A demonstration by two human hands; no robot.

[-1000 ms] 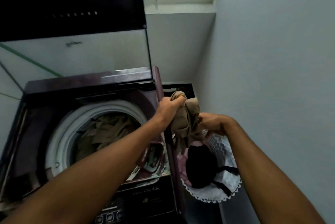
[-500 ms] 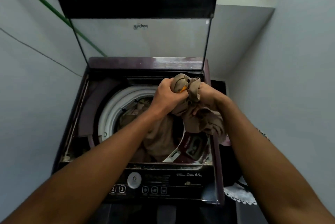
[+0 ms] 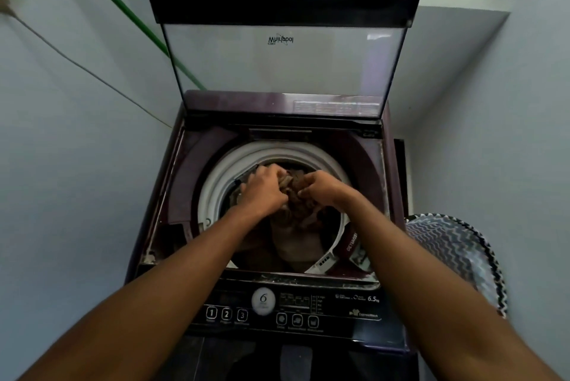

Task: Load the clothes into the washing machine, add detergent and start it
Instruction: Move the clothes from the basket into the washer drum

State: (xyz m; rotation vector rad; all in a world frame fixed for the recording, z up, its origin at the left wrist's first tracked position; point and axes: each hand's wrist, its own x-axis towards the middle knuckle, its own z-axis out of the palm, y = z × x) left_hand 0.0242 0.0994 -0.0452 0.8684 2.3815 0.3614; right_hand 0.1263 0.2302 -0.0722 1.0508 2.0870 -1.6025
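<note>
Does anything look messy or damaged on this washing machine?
Yes: whitish residue speckles the washing machine's front rim above the control panel and the detergent compartment. It looks like old powder or grime; nothing seems broken.

Crumpled brown clothes (image 3: pixel 296 204) fill the open washing machine's (image 3: pixel 191 183) white-rimmed drum.

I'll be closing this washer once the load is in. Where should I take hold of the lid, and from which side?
Probably the lid's dark top edge, reached from the front. It stands upright, hinged along the back of the washer, so that free edge swings down toward you. The glass is flat with no visible handle. Both the left hand and right hand grip the brown garment over the drum.
</note>
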